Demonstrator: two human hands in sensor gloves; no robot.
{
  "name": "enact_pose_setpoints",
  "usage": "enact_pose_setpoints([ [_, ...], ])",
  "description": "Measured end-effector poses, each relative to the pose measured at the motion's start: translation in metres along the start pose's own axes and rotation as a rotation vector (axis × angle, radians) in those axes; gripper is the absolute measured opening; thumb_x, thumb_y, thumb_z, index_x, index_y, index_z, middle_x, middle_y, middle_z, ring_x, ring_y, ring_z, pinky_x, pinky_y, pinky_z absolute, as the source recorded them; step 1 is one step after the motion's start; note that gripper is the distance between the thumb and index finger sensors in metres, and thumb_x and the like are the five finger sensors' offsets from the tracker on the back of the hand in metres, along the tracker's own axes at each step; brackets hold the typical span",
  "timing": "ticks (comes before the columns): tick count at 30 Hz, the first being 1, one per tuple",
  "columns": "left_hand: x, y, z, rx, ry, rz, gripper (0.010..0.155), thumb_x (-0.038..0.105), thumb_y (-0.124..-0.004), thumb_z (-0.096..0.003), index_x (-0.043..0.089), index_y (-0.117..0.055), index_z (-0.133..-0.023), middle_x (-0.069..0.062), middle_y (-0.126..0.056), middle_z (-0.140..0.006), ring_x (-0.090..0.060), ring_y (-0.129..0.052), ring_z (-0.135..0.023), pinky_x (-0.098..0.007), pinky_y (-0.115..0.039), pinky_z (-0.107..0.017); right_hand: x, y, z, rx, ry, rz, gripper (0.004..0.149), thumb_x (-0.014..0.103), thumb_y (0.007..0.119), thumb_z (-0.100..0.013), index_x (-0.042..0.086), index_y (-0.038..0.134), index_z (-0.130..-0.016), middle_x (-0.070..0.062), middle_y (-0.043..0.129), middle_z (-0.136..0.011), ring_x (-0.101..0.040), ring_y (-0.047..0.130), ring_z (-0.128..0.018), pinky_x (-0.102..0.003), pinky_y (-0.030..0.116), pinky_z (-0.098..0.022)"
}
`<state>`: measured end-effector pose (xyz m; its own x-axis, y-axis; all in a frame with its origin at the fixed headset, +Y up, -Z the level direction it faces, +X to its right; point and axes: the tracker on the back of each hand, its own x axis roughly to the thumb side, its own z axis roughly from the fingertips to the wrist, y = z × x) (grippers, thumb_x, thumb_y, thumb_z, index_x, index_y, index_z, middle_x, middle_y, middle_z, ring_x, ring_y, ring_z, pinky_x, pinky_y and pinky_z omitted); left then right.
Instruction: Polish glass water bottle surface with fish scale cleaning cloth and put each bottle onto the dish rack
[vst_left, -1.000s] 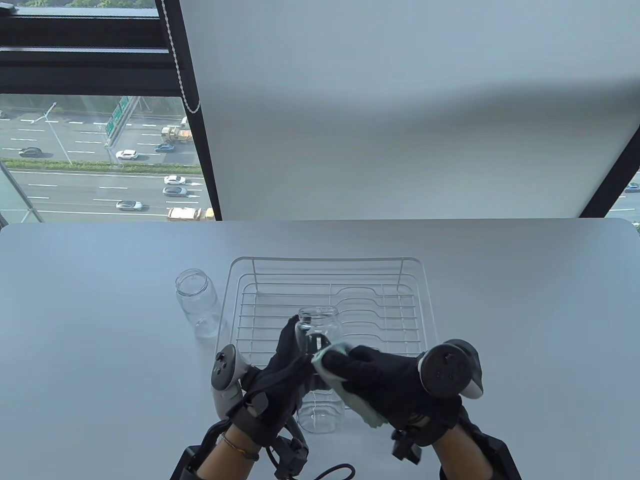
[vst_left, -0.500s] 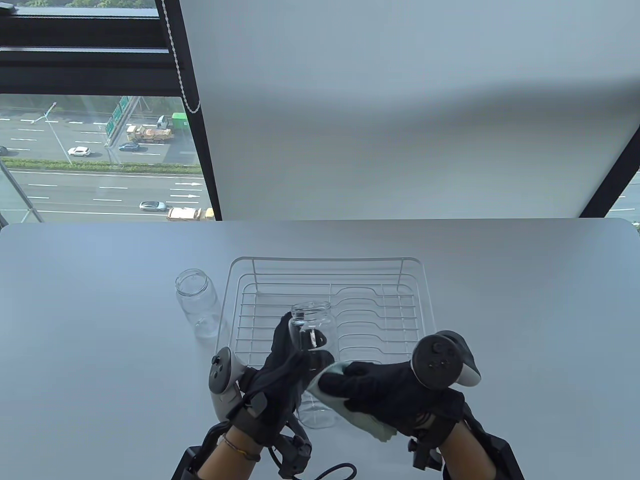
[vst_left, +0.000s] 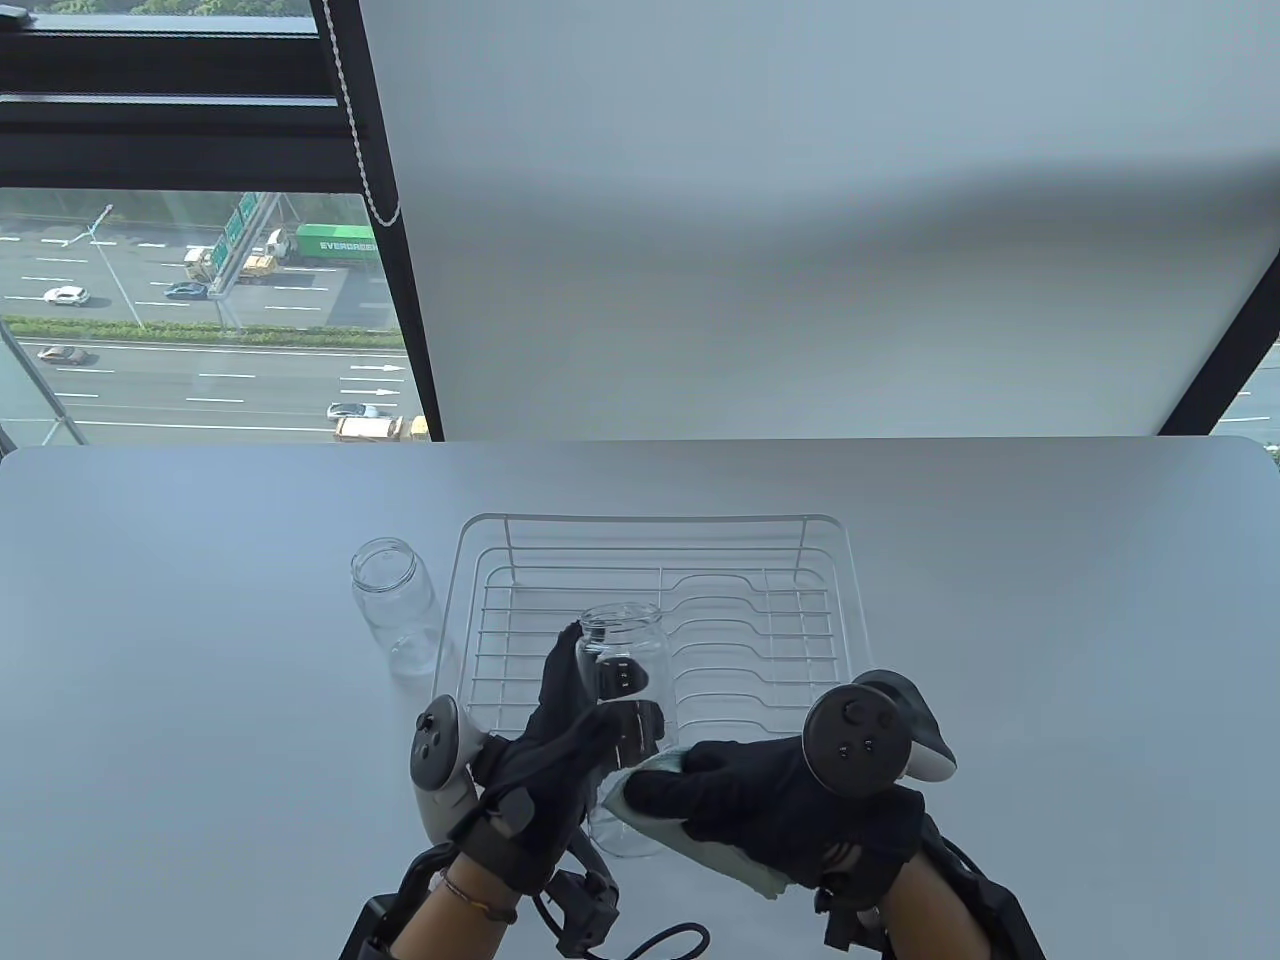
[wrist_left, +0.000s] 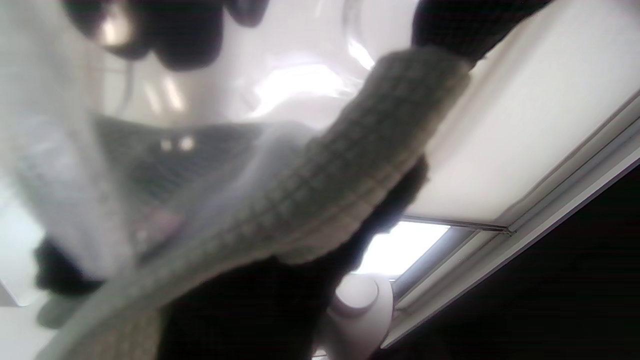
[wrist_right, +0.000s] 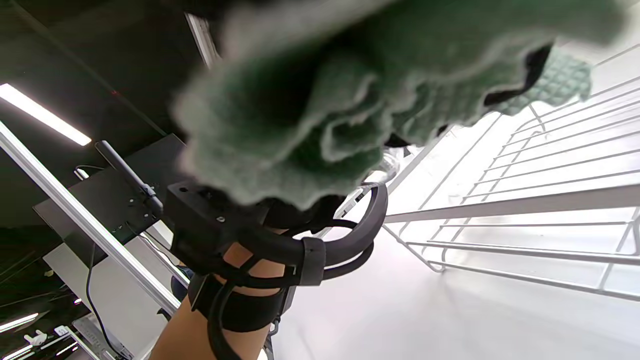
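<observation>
A clear glass bottle (vst_left: 625, 640) is held off the table in front of the white wire dish rack (vst_left: 655, 520), mouth pointing away from me. My left hand (vst_left: 560, 740) grips its body, fingers curled round the glass. My right hand (vst_left: 740, 800) presses a pale green fish scale cloth (vst_left: 650, 800) against the bottle's lower part, near its base. The left wrist view shows the cloth (wrist_left: 320, 165) wrapped against the glass (wrist_left: 280, 75). In the right wrist view the bunched cloth (wrist_right: 350, 90) fills the top, with the rack (wrist_right: 525, 210) behind. A second glass bottle (vst_left: 395, 610) stands upright left of the rack.
The rack holds nothing and sits mid-table. Beyond the table's far edge are a window (vst_left: 200, 300) and a white roller blind (vst_left: 800, 200). A black cable (vst_left: 660, 940) lies by the near edge between my wrists.
The right hand has slid the cloth down the bottle toward its base, nearer me. The bottle has shifted slightly left and back in the left hand's grip.
</observation>
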<state>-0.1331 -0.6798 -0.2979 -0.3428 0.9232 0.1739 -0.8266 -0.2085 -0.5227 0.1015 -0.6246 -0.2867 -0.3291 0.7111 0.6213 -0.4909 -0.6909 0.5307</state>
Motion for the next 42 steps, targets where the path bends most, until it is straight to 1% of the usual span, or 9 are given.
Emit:
enact_pose_setpoints([
  [5,-0.007,-0.008,-0.001,-0.073,0.052,0.019,0.094,0.055,-0.07,-0.0557,0.018,-0.004,-0.111,-0.025,-0.028,-0.111,-0.058,-0.067,-0.091,-0.071,-0.064,-0.063,-0.003,-0.002,0.009,-0.545,0.008,0.079,0.055,0.034,0.074,-0.055,0.051,0.052,-0.103,-0.014,0.08,-0.085,-0.027,0.094,-0.062,-0.053,0.079,-0.054],
  [11,-0.006,0.0,0.0,0.017,0.024,0.032,0.093,0.055,-0.072,-0.0549,0.019,-0.007,-0.111,-0.025,-0.031,-0.111,-0.058,-0.068,-0.09,-0.071,-0.064,-0.062,-0.009,0.001,0.0,0.066,0.0,-0.085,0.051,0.031,0.08,-0.054,0.053,0.063,-0.097,-0.017,0.078,-0.082,-0.03,0.094,-0.062,-0.054,0.078,-0.054],
  [14,-0.007,0.001,0.0,0.011,0.023,0.014,0.093,0.055,-0.071,-0.0553,0.019,-0.005,-0.111,-0.024,-0.028,-0.112,-0.058,-0.066,-0.091,-0.071,-0.064,-0.063,-0.009,-0.002,0.001,-0.083,-0.007,-0.031,0.053,0.031,0.08,-0.055,0.054,0.061,-0.099,-0.017,0.079,-0.084,-0.029,0.094,-0.063,-0.054,0.077,-0.054],
  [17,-0.007,-0.004,-0.002,-0.099,0.049,0.017,0.094,0.054,-0.071,-0.055,0.018,-0.005,-0.111,-0.025,-0.029,-0.111,-0.058,-0.067,-0.091,-0.071,-0.065,-0.063,-0.006,-0.004,0.009,-0.5,-0.011,0.039,0.055,0.033,0.077,-0.055,0.053,0.057,-0.101,-0.015,0.08,-0.085,-0.028,0.095,-0.063,-0.053,0.079,-0.054],
  [24,-0.001,0.002,0.0,0.03,-0.015,0.005,0.094,0.053,-0.073,-0.0546,0.019,-0.007,-0.111,-0.025,-0.03,-0.111,-0.059,-0.067,-0.091,-0.072,-0.064,-0.063,-0.008,0.002,-0.001,0.031,-0.021,-0.067,0.051,0.032,0.081,-0.054,0.053,0.063,-0.097,-0.016,0.081,-0.08,-0.027,0.096,-0.058,-0.052,0.081,-0.051],
  [27,-0.004,0.003,0.002,0.039,-0.019,0.008,0.094,0.054,-0.072,-0.0548,0.02,-0.005,-0.111,-0.024,-0.028,-0.112,-0.058,-0.065,-0.092,-0.072,-0.064,-0.063,-0.008,-0.001,0.0,-0.087,-0.014,-0.052,0.053,0.032,0.08,-0.055,0.053,0.06,-0.1,-0.017,0.08,-0.081,-0.028,0.095,-0.06,-0.053,0.079,-0.052],
  [30,-0.005,-0.003,-0.002,-0.103,0.004,0.027,0.094,0.054,-0.072,-0.0553,0.019,-0.004,-0.111,-0.024,-0.028,-0.112,-0.058,-0.066,-0.092,-0.072,-0.065,-0.062,-0.006,-0.003,0.008,-0.504,-0.013,0.0,0.055,0.035,0.077,-0.055,0.053,0.054,-0.102,-0.013,0.083,-0.082,-0.026,0.097,-0.058,-0.051,0.081,-0.051],
  [37,-0.004,0.0,0.0,-0.025,-0.027,-0.001,0.093,0.054,-0.073,-0.0544,0.02,-0.007,-0.112,-0.023,-0.03,-0.113,-0.058,-0.068,-0.091,-0.072,-0.066,-0.062,-0.001,-0.001,0.001,0.002,-0.014,-0.023,0.052,0.033,0.081,-0.054,0.053,0.061,-0.098,-0.015,0.081,-0.079,-0.027,0.097,-0.058,-0.051,0.081,-0.051],
  [42,-0.006,-0.004,-0.002,-0.085,-0.011,0.013,0.094,0.053,-0.072,-0.0541,0.019,-0.005,-0.111,-0.024,-0.028,-0.113,-0.058,-0.067,-0.092,-0.072,-0.066,-0.062,-0.006,-0.005,0.009,-0.471,-0.016,0.005,0.056,0.034,0.077,-0.055,0.052,0.054,-0.102,-0.015,0.082,-0.083,-0.028,0.096,-0.06,-0.052,0.08,-0.052],
])
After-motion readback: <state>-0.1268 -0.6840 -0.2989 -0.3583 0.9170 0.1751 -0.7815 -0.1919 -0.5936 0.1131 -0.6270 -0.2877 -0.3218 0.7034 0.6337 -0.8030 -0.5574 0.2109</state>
